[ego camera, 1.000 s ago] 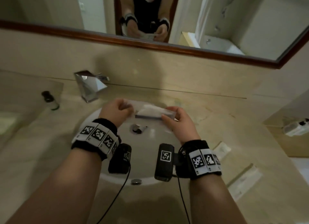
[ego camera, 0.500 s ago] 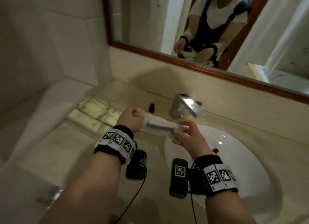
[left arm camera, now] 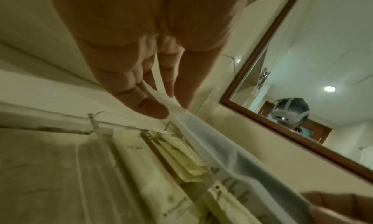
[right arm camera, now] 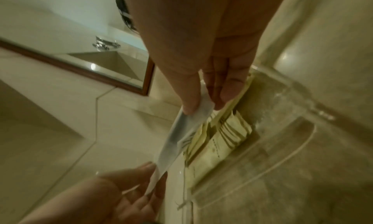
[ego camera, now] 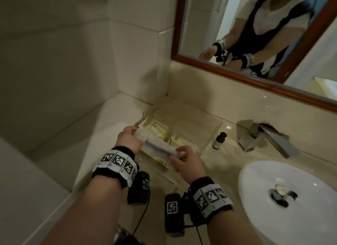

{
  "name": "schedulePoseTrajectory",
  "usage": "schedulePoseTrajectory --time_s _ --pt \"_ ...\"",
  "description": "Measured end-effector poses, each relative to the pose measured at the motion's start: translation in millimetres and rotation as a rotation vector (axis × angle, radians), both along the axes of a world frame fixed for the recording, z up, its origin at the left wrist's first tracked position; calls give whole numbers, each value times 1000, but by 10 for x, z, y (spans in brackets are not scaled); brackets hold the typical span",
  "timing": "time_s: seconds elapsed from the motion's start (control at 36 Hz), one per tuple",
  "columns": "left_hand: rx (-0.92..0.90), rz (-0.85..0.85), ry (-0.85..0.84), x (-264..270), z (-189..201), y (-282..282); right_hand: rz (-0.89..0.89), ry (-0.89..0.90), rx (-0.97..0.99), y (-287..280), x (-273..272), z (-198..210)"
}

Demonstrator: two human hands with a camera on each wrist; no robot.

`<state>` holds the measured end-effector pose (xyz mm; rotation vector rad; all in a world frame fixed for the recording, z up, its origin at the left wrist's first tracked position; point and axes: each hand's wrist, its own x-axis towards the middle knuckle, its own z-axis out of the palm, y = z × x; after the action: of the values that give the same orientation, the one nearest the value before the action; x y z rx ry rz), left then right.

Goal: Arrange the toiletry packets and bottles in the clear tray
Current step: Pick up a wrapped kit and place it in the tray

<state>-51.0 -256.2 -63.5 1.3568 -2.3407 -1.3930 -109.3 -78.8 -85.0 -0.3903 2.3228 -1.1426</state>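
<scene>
- Two hands held one long white packet (ego camera: pixel 158 148) by its ends, level above the near part of the clear tray (ego camera: pixel 217 128).
- Left hand (ego camera: pixel 128 141) pinched the packet's left end between thumb and fingertips (left arm camera: pixel 153 111); the wrist view showed the wrapper edge caught there.
- Right hand (ego camera: pixel 187 161) pinched the right end — thumb on one face, fingers (right arm camera: pixel 228 90) on the other.
- Packet looked semi-translucent, with a darker bluish strip showing through along its length; contents could not be told.
- Tray sat on the beige stone counter (ego camera: pixel 224 164), in the corner by the tiled wall (ego camera: pixel 73 62) and below the wood-framed mirror (ego camera: pixel 259 80).
- Several cream-yellow packets (ego camera: pixel 156 128) lay flat in the tray's left part, side by side and partly overlapping, with dark print; text unreadable.
- Tray's right part showed only its clear floor.
- Small bottle (ego camera: pixel 219 140) with a black cap and pale label stood upright on the counter, just outside the tray's right wall — between the tray and the chrome faucet (ego camera: pixel 264 137).
- White basin (ego camera: pixel 259 180) lay to the right, well apart from the tray; drain fitting visible at its bottom.
</scene>
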Motion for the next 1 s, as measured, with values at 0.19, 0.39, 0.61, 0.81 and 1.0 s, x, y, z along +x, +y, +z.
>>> schedulePoseTrajectory --time_s 0.19,0.39,0.61,0.81,1.0 --pt "-67 -59 -125 -66 -262 -196 19 -5 55 -320 35 -169" --pt "-262 -172 -267 -151 -351 -241 -17 31 93 -504 70 -311" --pt "-414 -436 -287 -226 -388 -199 89 237 267 -526 80 -321" --pt "-357 -458 -307 -247 -420 -227 123 289 302 -567 53 -290" --pt "-333 -412 -303 -248 -409 -305 132 240 236 -536 143 -314"
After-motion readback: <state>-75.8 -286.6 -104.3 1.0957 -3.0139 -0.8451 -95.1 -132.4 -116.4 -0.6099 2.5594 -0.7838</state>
